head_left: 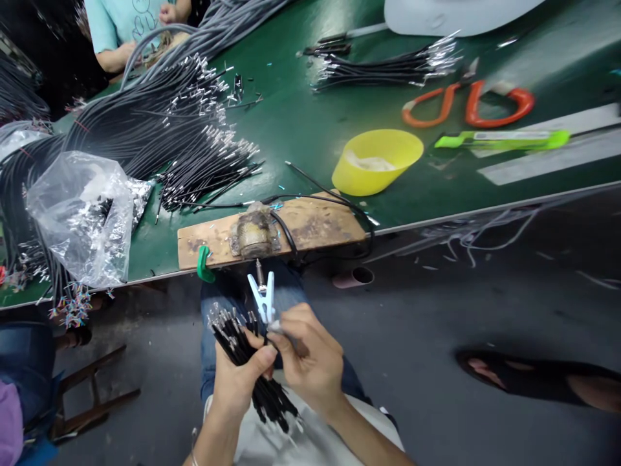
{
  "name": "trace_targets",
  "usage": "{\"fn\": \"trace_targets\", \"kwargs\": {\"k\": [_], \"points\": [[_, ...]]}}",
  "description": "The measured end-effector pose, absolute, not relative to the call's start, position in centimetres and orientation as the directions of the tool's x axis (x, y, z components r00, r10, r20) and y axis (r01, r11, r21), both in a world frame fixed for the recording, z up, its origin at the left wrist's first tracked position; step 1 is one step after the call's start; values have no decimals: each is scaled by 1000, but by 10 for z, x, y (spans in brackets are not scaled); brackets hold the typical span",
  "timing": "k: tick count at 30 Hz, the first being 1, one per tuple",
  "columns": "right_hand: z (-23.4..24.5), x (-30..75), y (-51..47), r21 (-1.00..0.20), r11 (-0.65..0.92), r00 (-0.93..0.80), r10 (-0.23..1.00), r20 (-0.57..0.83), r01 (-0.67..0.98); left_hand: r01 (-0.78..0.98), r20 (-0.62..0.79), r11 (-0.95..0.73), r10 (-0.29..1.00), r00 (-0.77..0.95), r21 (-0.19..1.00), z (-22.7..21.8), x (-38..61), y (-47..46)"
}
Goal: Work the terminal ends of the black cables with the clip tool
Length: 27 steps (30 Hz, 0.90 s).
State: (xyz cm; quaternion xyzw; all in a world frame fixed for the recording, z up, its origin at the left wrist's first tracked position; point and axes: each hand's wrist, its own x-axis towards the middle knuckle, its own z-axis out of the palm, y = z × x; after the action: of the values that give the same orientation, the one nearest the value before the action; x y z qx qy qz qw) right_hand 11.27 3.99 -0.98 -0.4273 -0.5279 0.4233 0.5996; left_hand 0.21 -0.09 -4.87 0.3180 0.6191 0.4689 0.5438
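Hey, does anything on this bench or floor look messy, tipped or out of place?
Yes. The yellow bowl sits tilted on the green table, and wire offcuts trail off its edge onto the floor. The bundle of black wires in the left hand and the white clip at the right hand look fine.

This is a workshop where people put wires together. A long green counter (pixel 301 129) holds big piles of black cables (pixel 160 129) with shiny metal tips. A wooden block (pixel 310 228) with a metal tool is clamped on its edge. Another person (pixel 127 29) works nearby.
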Motion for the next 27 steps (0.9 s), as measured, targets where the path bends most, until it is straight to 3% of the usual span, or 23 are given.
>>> {"fn": "trace_targets", "kwargs": {"k": [2, 3, 5, 7, 10, 13, 16, 27], "points": [[-10, 117, 42, -954, 298, 55, 954, 296, -38, -107, -385, 371, 902, -193, 922, -41, 1, 1], [-10, 120, 45, -967, 231, -31, 971, 235, -103, -104, -381, 367, 904, -194, 924, -38, 0, 2], [-9, 129, 54, -956, -54, -311, 950, 40, -288, -98, -346, 333, 914, -212, 938, -30, -2, 6], [-9, 136, 63, -850, -380, -593, 798, -102, -365, -89, -300, 287, 924, -235, 954, -22, -4, 9], [-7, 142, 78, -740, -589, -724, 658, -206, -325, -95, -277, 262, 931, -239, 960, -9, -3, 10], [-2, 138, 92, -704, -577, -622, 744, -243, -415, -105, -275, 257, 933, -233, 961, 1, -2, 8], [6, 126, 101, -682, -500, -535, 824, -185, -533, -102, -276, 258, 931, -237, 961, 7, -3, 7], [11, 105, 96, -495, -533, -501, 840, -210, -686, -53, -209, 202, 921, -328, 978, 2, -3, 17]]}}
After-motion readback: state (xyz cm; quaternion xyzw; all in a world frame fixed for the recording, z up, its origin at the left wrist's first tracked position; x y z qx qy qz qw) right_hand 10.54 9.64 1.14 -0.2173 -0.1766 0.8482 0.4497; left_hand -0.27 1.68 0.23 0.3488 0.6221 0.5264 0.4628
